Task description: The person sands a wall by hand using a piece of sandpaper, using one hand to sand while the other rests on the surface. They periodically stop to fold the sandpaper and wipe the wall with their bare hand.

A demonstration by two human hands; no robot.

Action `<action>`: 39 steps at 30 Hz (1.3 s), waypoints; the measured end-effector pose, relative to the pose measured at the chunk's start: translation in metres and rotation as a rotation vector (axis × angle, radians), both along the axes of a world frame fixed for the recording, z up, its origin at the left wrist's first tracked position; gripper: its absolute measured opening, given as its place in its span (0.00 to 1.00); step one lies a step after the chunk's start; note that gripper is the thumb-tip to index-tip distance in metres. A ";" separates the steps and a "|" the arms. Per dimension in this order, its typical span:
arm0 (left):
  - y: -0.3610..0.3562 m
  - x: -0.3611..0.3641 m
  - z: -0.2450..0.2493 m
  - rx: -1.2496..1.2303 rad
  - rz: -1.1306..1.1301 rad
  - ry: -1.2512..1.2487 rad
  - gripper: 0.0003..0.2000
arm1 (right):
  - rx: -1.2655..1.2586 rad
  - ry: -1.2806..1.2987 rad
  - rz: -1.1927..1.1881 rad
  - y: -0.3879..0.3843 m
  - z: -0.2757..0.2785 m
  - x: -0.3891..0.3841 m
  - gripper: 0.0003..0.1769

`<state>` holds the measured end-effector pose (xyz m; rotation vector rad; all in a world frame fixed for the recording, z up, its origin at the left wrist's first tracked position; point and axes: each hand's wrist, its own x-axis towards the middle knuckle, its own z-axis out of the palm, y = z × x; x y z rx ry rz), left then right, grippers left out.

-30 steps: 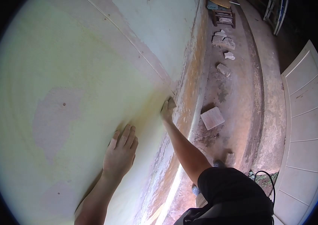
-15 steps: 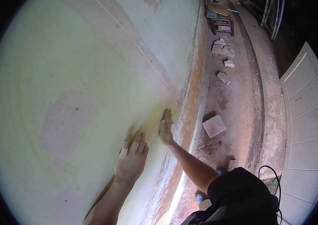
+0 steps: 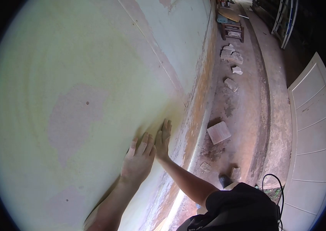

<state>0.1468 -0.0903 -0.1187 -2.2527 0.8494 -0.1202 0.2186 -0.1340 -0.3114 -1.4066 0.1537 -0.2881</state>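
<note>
A large pale green board point(image 3: 105, 57) with pinkish patches and a few small round marks fills the left and middle of the view. My left hand point(image 3: 139, 156) lies against its surface, fingers spread and pointing up. Just to the right of it, my right hand point(image 3: 163, 139) also rests on the board near its worn, brownish edge point(image 3: 193, 111), with its fingers stretched out and the thumb apart. The two hands are very close together. No object shows in either hand.
Broken stone pieces point(image 3: 231, 56) and a square slab point(image 3: 219, 133) lie on the dirty floor to the right. A white panelled door point(image 3: 313, 146) stands at the far right. Beyond are a small wooden rack point(image 3: 233, 32) and a metal frame point(image 3: 285, 23).
My right hand has moved left and slightly down, closer to my left hand. My left hand has shifted slightly right in view. The camera view has shifted a little.
</note>
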 end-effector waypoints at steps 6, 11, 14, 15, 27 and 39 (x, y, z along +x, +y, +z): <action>0.000 -0.001 0.000 -0.021 0.016 0.014 0.22 | 0.161 0.182 -0.115 -0.042 -0.113 0.122 0.39; 0.000 0.000 -0.005 -0.006 -0.004 -0.028 0.22 | 0.132 0.138 -0.053 -0.029 -0.096 0.089 0.41; -0.002 0.000 -0.004 -0.019 0.022 0.009 0.22 | 0.063 -0.038 0.053 0.005 -0.037 -0.015 0.40; -0.002 -0.002 -0.005 -0.012 0.018 0.017 0.22 | 0.009 -0.169 0.036 0.015 -0.040 -0.036 0.40; 0.000 0.002 -0.003 -0.003 -0.002 -0.003 0.22 | 0.204 0.454 0.035 -0.088 -0.085 0.131 0.29; 0.000 0.003 -0.009 0.053 0.042 -0.011 0.27 | 0.018 0.268 -0.125 -0.083 -0.112 0.112 0.26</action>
